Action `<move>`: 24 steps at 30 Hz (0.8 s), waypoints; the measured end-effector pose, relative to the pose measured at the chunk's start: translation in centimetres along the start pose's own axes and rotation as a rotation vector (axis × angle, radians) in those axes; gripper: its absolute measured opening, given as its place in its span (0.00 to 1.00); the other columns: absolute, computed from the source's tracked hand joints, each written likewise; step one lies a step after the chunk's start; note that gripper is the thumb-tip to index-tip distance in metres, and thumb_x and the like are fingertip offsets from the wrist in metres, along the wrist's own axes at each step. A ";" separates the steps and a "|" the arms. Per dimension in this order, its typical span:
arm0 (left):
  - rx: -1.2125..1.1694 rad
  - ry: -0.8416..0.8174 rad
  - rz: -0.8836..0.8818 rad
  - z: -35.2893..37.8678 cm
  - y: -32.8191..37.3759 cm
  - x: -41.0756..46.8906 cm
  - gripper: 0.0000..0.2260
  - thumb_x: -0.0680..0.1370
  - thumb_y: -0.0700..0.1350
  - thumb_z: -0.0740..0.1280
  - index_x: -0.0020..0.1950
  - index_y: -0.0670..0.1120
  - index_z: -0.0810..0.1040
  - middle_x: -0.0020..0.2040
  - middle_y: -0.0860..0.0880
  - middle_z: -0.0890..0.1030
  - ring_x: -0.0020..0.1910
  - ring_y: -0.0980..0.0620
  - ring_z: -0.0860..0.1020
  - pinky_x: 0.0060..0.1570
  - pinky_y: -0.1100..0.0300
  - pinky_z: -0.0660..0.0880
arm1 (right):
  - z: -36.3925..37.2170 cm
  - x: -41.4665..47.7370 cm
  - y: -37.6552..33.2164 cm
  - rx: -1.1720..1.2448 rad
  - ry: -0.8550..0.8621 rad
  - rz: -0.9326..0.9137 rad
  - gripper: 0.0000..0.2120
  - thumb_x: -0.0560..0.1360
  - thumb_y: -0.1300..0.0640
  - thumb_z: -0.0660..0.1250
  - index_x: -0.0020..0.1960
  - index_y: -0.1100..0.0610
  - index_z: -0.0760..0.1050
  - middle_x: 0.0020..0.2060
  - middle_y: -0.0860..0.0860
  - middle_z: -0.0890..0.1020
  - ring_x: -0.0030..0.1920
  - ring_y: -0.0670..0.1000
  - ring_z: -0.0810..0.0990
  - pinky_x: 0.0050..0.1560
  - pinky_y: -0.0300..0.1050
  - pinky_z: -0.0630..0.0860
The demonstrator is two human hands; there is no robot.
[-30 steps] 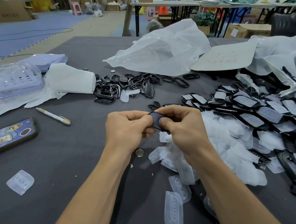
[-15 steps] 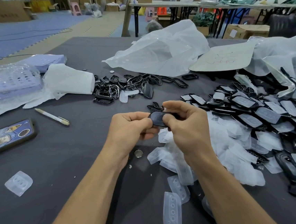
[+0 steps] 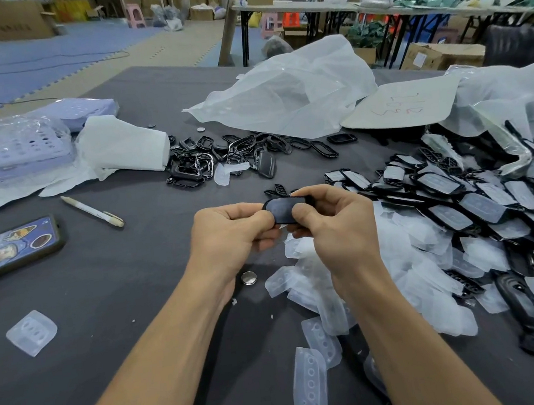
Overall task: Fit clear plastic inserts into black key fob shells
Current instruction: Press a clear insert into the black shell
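Hands are meeting just above the dark table (image 3: 105, 299), and you are holding one black key fob shell (image 3: 281, 210) between them. Your left hand (image 3: 229, 235) is pinching the shell's left end with curled fingers. Your right hand (image 3: 336, 228) is gripping its right end, with the thumb pressing on the smooth face turned towards you. Whether a clear piece is sitting inside that shell cannot be told from this angle. A heap of clear plastic inserts (image 3: 402, 264) is lying under and beside your right wrist. A pile of black shells (image 3: 487, 204) with pale inserts showing is spreading to the right of the heap. A coin cell (image 3: 248, 278) is resting on the table just below your left hand. A pen (image 3: 92, 211) and a phone (image 3: 12, 248) are lying well to your left, and one lone insert (image 3: 32, 332) is sitting nearer you on that side.
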State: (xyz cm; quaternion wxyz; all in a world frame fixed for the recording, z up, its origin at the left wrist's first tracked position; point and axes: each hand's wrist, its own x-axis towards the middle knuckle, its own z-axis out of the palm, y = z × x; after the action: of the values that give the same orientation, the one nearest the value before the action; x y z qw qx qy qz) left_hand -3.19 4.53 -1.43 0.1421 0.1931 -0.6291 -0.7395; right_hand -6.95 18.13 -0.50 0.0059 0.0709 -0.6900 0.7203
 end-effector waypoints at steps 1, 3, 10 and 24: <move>0.000 -0.007 -0.005 0.0 0.0 0.0 0.05 0.74 0.31 0.73 0.44 0.39 0.87 0.37 0.40 0.87 0.32 0.53 0.84 0.33 0.64 0.79 | 0.0 0.0 0.0 -0.004 -0.001 -0.003 0.14 0.75 0.72 0.70 0.42 0.54 0.84 0.37 0.57 0.87 0.33 0.50 0.84 0.37 0.40 0.80; 0.004 -0.040 -0.010 -0.2 0.0 0.0 0.07 0.74 0.31 0.72 0.42 0.41 0.88 0.38 0.41 0.87 0.33 0.53 0.84 0.34 0.64 0.80 | 0.0 0.0 0.0 -0.010 0.004 -0.010 0.13 0.75 0.71 0.70 0.42 0.54 0.84 0.37 0.57 0.87 0.33 0.50 0.84 0.37 0.40 0.80; 0.022 -0.051 0.001 -0.1 0.0 0.2 0.03 0.75 0.34 0.75 0.45 0.40 0.88 0.37 0.40 0.87 0.32 0.52 0.84 0.34 0.64 0.79 | -0.1 0.1 0.1 -0.034 0.022 0.011 0.15 0.74 0.70 0.71 0.40 0.52 0.84 0.36 0.54 0.87 0.33 0.52 0.85 0.37 0.42 0.81; 0.160 -0.056 0.102 0.1 -0.8 0.4 0.04 0.76 0.40 0.76 0.42 0.48 0.89 0.34 0.45 0.86 0.29 0.53 0.82 0.35 0.57 0.79 | -0.1 -0.1 0.0 -0.074 -0.033 0.014 0.18 0.74 0.69 0.72 0.33 0.50 0.84 0.29 0.52 0.84 0.25 0.49 0.79 0.29 0.38 0.74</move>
State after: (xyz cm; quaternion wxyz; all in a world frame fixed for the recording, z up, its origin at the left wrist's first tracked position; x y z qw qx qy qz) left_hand -3.55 4.53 -2.29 0.1459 0.1509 -0.6989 -0.6838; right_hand -6.86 18.23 -0.54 -0.0082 0.0776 -0.7165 0.6932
